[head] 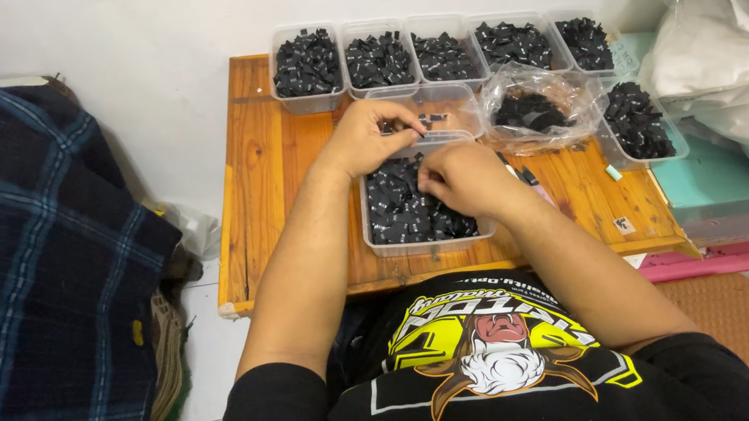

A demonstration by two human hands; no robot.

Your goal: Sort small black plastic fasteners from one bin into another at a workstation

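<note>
A clear plastic tub (420, 241) sits on the low wooden table (263, 173), near its front edge and right in front of the person. It is rectangular and shallow, and its floor is covered with a loose heap of small black pieces (397, 209), flat and glossy, lying at all angles. The pieces are too small to tell their exact shape.

The left hand (370, 136) reaches forward over the far rim of this tub, the forearm stretched along the table from the lower left. Its fingers are curled in and pinched together at the tips, which point toward a second clear tub (449, 109) just behind the first, holding only a few black pieces. Whether the fingertips grip a piece cannot be told.

The right hand (465, 178) hovers over the right half of the near tub, back of the hand up, knuckles bent. Its fingers are drawn in close and dip toward the heap; what they hold, if anything, is hidden under the hand.

Along the back edge of the table stands a row of 5 tubs (445, 54) full of the same black pieces. A crumpled clear bag (534, 107) with more of them lies to the right, and beside it 1 more filled tub (638, 124). A dark plaid cloth (18, 297) hangs at the left.
</note>
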